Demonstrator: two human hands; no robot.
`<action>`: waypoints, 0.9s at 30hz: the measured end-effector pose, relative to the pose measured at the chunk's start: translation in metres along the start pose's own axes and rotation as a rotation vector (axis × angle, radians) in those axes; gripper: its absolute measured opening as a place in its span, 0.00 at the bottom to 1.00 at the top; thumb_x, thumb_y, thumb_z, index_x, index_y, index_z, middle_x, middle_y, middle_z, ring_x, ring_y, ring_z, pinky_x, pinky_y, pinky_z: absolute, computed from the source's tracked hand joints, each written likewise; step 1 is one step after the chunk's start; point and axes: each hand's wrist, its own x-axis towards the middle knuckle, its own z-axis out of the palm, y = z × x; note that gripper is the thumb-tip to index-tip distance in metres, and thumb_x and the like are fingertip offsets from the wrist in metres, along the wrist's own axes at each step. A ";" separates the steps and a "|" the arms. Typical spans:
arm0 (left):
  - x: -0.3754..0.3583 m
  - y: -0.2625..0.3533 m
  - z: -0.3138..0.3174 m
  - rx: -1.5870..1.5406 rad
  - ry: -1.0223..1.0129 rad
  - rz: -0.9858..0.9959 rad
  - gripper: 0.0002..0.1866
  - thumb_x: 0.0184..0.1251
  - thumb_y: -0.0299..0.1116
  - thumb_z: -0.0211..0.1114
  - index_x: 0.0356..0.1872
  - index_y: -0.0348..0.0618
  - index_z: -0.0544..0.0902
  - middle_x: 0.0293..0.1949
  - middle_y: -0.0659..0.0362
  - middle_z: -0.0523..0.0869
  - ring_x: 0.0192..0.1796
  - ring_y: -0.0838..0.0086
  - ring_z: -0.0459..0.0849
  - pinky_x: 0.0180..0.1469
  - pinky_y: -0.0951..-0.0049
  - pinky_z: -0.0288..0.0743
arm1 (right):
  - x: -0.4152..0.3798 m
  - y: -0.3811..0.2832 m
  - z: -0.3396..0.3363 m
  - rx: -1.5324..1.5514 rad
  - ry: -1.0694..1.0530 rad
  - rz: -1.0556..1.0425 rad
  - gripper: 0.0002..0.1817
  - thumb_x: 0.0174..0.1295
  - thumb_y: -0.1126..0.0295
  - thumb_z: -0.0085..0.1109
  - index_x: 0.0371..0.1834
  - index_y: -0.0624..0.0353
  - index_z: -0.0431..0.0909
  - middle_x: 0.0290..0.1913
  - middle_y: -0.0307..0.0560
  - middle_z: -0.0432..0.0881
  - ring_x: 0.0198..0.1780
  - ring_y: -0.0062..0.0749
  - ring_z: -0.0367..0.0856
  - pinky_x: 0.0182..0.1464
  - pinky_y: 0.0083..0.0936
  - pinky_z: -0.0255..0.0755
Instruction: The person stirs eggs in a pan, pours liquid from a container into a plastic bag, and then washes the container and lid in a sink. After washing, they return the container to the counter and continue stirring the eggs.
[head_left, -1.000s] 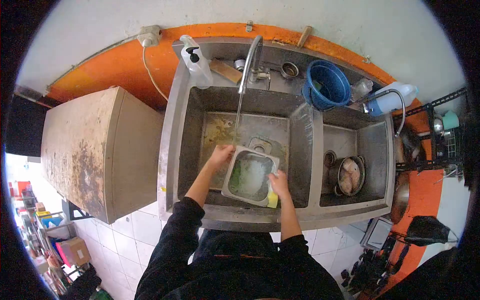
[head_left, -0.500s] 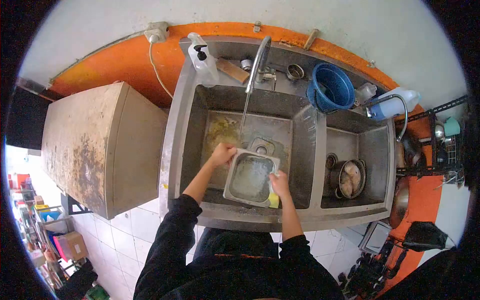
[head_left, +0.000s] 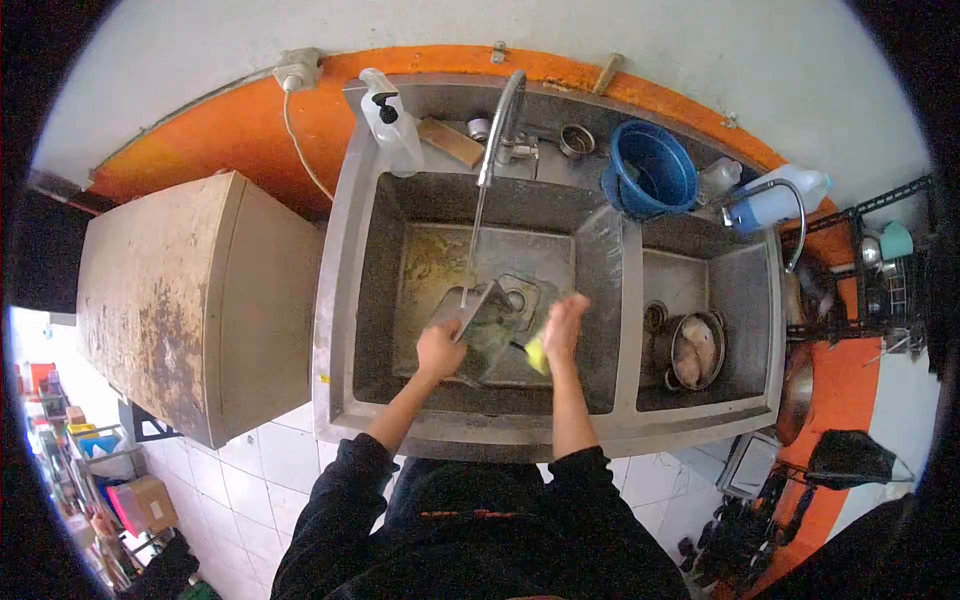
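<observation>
My left hand (head_left: 440, 351) grips the rim of a metal pan (head_left: 466, 310), which is tilted on its side in the large sink basin (head_left: 420, 230). Water runs from the tap (head_left: 488, 170) onto the pan. To the right of the pan, my right hand (head_left: 564, 330) holds a yellow-green sponge (head_left: 537, 354) at its palm side, apart from the pan. The basin floor below the pan is wet, and the drain (head_left: 516, 298) shows just beyond it.
A blue bucket (head_left: 652, 170) stands on the back ledge near clear bottles (head_left: 395, 140) and a brown block (head_left: 450, 141). In the smaller right basin sits a pot (head_left: 697, 352) with pale contents. A worn beige cabinet (head_left: 200, 300) flanks the sink's left.
The pan has turned from lying nearly level with water in it to steeply tilted, shifting left. My right hand has let go of its rim and moved up with the sponge.
</observation>
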 end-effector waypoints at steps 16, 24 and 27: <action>-0.024 -0.003 0.033 -0.477 0.223 0.294 0.14 0.46 0.17 0.51 0.36 0.34 0.77 0.45 0.47 0.75 0.51 0.59 0.72 0.51 0.70 0.64 | -0.063 -0.054 0.031 -0.052 0.022 -0.516 0.10 0.45 0.79 0.53 0.33 0.62 0.70 0.36 0.54 0.70 0.39 0.50 0.69 0.42 0.34 0.64; -0.017 0.030 0.001 -0.363 0.227 0.464 0.17 0.40 0.13 0.45 0.34 0.31 0.76 0.49 0.46 0.73 0.54 0.54 0.69 0.55 0.68 0.61 | -0.060 -0.068 0.004 -0.002 -0.019 -0.626 0.05 0.50 0.79 0.52 0.31 0.67 0.73 0.31 0.52 0.74 0.32 0.40 0.75 0.33 0.28 0.68; -0.016 0.027 0.000 -0.409 0.179 0.417 0.17 0.40 0.13 0.45 0.34 0.31 0.76 0.49 0.47 0.73 0.54 0.55 0.69 0.56 0.69 0.60 | -0.041 -0.082 -0.001 0.015 0.114 -0.584 0.06 0.48 0.78 0.55 0.30 0.68 0.74 0.31 0.51 0.75 0.31 0.38 0.75 0.33 0.26 0.69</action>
